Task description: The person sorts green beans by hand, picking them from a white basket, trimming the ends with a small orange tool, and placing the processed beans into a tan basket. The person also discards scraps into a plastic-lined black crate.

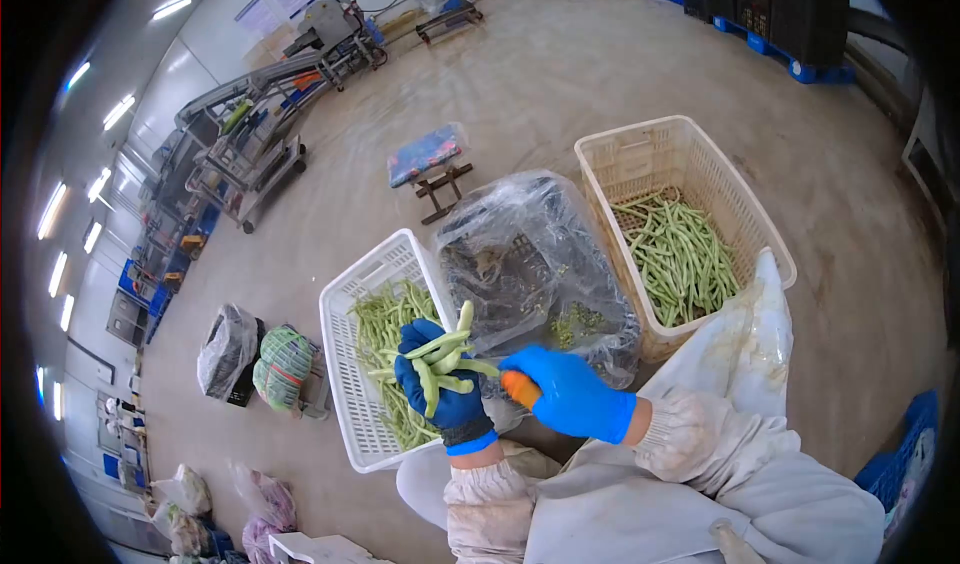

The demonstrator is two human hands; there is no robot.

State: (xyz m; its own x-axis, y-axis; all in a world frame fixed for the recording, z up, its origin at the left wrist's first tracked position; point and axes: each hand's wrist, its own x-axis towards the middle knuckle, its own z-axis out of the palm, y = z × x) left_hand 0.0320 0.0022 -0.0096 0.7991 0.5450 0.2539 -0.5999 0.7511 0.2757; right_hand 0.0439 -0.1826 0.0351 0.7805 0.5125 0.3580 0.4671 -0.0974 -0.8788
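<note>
Several green beans (440,354) lie bunched in my left hand (446,416), which wears a dark blue glove and has its fingers curled around them. My right hand (582,396), in a bright blue glove, is closed on an orange-handled tool (520,389); its working end cannot be made out. The tool is close to the tip of one bean. Below my left hand stands a white crate (345,414) with more green beans. Between the crates is a dark bin lined with clear plastic (520,199), holding small green scraps (578,322).
A beige crate (685,129) partly filled with green beans (685,254) stands at right. A small folding stool (430,159) is ahead. At left are a plastic-lined bin (228,349) and a green wrapped bundle (285,369). Conveyor machinery (270,84) lines the far left.
</note>
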